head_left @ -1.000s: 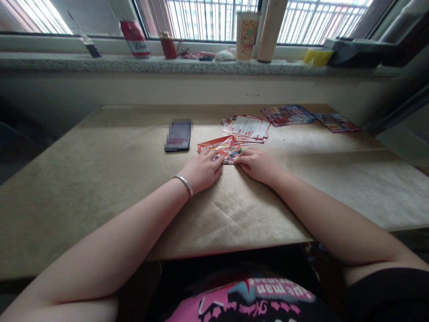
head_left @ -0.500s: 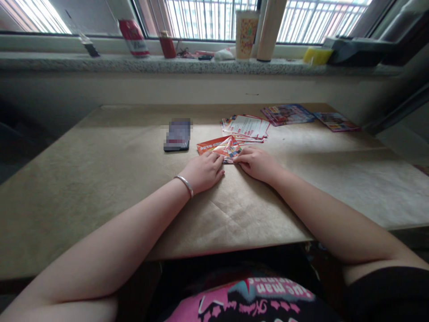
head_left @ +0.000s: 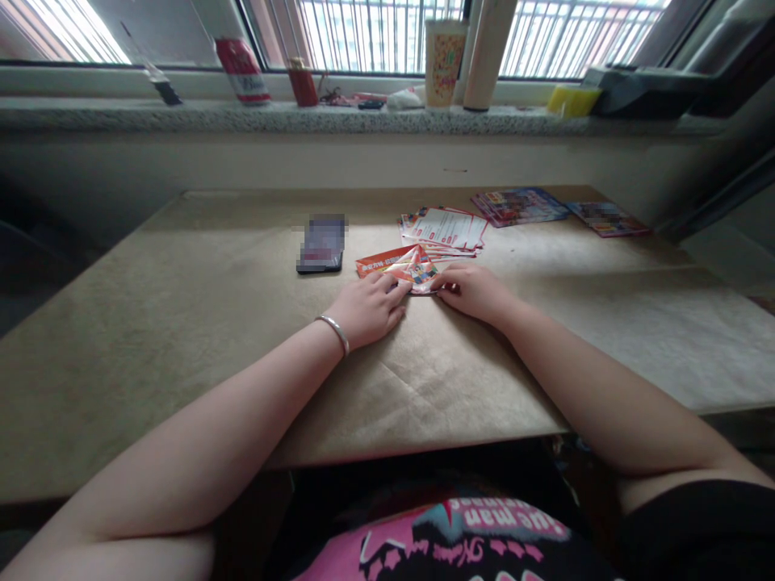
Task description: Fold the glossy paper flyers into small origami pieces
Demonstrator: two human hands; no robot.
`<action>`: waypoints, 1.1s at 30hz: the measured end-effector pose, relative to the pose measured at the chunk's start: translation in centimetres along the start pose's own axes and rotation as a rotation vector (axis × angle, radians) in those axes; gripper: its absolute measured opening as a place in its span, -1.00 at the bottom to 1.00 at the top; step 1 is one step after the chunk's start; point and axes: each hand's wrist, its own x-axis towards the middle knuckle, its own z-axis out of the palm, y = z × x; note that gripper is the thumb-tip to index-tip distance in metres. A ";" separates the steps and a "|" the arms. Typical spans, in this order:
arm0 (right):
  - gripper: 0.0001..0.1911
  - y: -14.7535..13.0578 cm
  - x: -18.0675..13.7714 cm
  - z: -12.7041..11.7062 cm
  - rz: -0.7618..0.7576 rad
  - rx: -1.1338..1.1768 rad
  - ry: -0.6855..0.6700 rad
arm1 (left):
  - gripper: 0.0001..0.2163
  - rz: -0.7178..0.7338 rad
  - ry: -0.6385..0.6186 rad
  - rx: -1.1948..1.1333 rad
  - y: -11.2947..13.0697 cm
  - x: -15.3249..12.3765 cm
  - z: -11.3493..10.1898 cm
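Observation:
A small orange and red printed leaflet [head_left: 400, 265] lies partly folded on the brown paper-covered table [head_left: 182, 323]. My left hand [head_left: 366, 308], with a silver bangle on its wrist, presses its fingertips on the leaflet's near left edge. On the near right edge my right hand [head_left: 475, 291] pinches the paper with curled fingers. Just behind the leaflet lies a loose stack of similar leaflets [head_left: 445, 230].
A dark phone [head_left: 321, 244] lies left of the leaflet. Two more piles of colourful leaflets [head_left: 519, 206] lie at the far right of the table. The windowsill behind holds a red can [head_left: 243, 71], a paper cup [head_left: 446, 63], a tall tube and small items.
Both hands have crept slightly forward along the leaflet, and its raised fold has shifted a little; everything else stays where it was.

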 end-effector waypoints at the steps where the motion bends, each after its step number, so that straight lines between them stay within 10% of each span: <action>1: -0.82 0.2 -0.1 -0.4 0.061 0.017 -0.025 | -0.53 0.002 -0.006 0.001 0.1 0.0 -0.1; 33: -0.70 -0.3 -0.4 -1.8 0.066 -0.162 -0.152 | -0.49 -0.081 -0.070 -0.023 1.4 0.2 -0.8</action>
